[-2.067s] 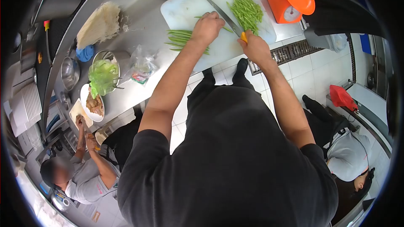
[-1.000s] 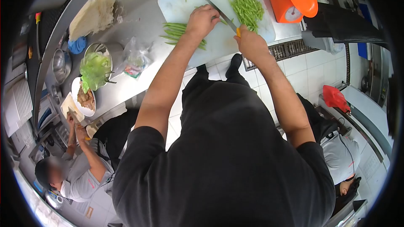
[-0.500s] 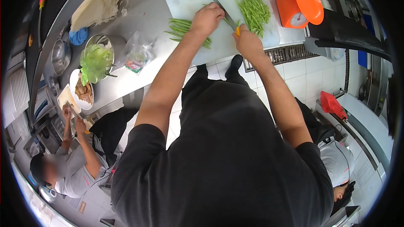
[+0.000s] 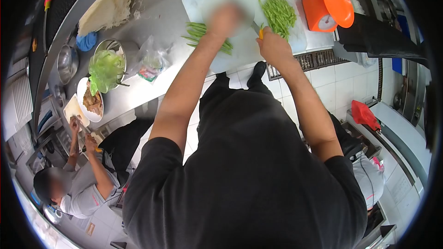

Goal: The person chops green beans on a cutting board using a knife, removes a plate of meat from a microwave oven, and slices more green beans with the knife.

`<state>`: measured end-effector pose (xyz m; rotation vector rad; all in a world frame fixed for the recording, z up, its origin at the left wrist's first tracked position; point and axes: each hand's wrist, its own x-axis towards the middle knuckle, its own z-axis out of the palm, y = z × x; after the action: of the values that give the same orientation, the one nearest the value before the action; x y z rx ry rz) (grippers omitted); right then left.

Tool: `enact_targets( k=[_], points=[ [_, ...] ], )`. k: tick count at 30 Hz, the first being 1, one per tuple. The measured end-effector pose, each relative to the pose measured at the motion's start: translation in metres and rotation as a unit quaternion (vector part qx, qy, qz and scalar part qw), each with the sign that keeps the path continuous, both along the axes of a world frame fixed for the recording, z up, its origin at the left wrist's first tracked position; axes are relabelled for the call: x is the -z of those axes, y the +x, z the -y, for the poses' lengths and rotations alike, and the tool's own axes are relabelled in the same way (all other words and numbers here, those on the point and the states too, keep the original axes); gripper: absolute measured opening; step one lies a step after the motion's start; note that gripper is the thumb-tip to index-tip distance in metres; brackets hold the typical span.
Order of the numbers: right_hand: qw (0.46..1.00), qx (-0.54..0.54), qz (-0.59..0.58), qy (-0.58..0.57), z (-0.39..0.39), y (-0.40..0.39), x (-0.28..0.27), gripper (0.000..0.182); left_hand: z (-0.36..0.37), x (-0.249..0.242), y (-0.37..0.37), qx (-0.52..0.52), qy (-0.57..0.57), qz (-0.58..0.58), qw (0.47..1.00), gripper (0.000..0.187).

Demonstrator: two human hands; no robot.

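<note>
My right hand [image 4: 275,47] is closed around the yellow handle of a knife [image 4: 256,28], whose blade points up and left across a white cutting board [image 4: 203,1]. My left hand [image 4: 226,20] is over the board, left of the blade; a blur covers its fingers, so what they hold is hidden. Long green beans [image 4: 197,31] lie in a bunch at the board's left side, partly beneath my left wrist. To the right of the knife is a heap of sliced green beans [image 4: 278,13].
An orange scale [image 4: 317,13] stands right of the board. Leftward on the steel counter are a clear plastic bag [image 4: 152,60], a pot with a green bag [image 4: 105,69], a white bowl of brownish food [image 4: 92,103] and pale dried noodles [image 4: 107,8]. A co-worker [image 4: 87,189] cuts at lower left; another person is at right.
A blur now hides my left hand and most of the blade. My right hand with the knife stays nearly in place. The person at lower right has shifted, the head no longer plainly showing.
</note>
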<state>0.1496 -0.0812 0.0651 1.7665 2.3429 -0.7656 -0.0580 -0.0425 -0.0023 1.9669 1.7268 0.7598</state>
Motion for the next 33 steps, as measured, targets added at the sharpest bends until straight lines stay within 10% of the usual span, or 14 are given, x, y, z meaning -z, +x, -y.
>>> enact_targets(
  k=[33],
  points=[
    [1.000, -0.004, -0.007, 0.007, -0.006, -0.022, 0.003, 0.035, -0.006, 0.014, -0.017, -0.029, 0.032, 0.010, 0.999, 0.014]
  ],
)
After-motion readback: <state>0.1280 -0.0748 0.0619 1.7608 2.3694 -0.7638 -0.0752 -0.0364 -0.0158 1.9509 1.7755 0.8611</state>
